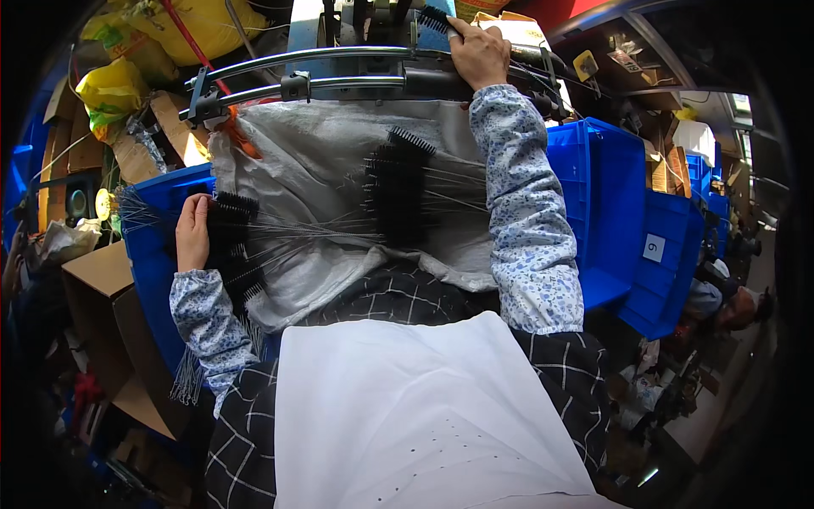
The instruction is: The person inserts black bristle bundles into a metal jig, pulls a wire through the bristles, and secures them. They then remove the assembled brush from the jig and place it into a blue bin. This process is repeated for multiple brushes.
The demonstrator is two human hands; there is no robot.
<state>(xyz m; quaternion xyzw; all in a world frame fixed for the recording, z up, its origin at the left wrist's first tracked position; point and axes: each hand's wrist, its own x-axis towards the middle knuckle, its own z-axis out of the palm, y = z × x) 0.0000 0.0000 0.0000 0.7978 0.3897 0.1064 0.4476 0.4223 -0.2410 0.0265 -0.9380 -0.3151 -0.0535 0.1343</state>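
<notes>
At the far end, my right hand is closed by the machine, its fingertips on a small black-bristled wire brush. My left hand is off to the left, fingers pressed together beside a heap of black wire brushes. What its fingers pinch, if anything, is hidden. Over my lap lies a grey-white woven sheet. On it rests another pile of black brushes, with thin twisted wire stems reaching out both ways.
Two chrome rods of the machine cross in front of me. Blue plastic bins stand at the left and right. An open cardboard box sits at the left, yellow sacks behind it. Another person is at the far right.
</notes>
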